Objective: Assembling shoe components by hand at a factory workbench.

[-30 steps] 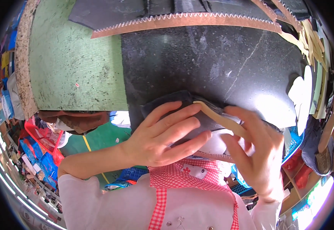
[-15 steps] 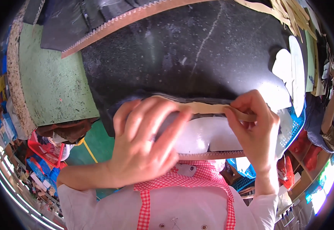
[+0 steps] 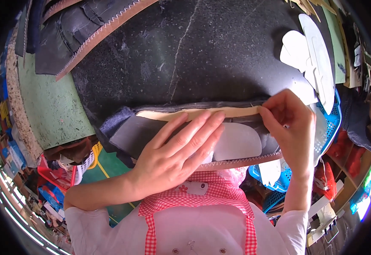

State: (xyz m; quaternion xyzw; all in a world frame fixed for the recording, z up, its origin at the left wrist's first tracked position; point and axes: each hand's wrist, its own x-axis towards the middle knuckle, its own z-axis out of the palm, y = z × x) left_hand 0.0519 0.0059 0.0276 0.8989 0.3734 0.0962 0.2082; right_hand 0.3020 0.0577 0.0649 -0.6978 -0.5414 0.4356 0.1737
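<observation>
A narrow beige strip [image 3: 241,111] runs along the far edge of a dark, leather-like sheet piece [image 3: 136,132] at the near side of the black work surface [image 3: 219,55]. My left hand [image 3: 177,151] lies flat with its fingers stretched out, the tips pressing on the strip's middle. At the strip's right end, my right hand [image 3: 291,123] pinches it between thumb and finger. A smooth grey-white rounded patch [image 3: 241,142] rests on the dark piece, partly under my left fingers. Along the near side runs a brown border [image 3: 253,160] with zigzag stitching.
More dark pieces with a brown zigzag-stitched border [image 3: 83,36] lie at the far left. White flat shapes [image 3: 295,51] are stacked at the right. Beige strips [image 3: 306,6] lie at the far right. Blue baskets [image 3: 281,180] and a red basket [image 3: 58,174] stand below the table.
My left hand has flattened and spread, uncovering the strip's left end. My right hand still pinches the right end. The view has shifted, showing more of the dark piece.
</observation>
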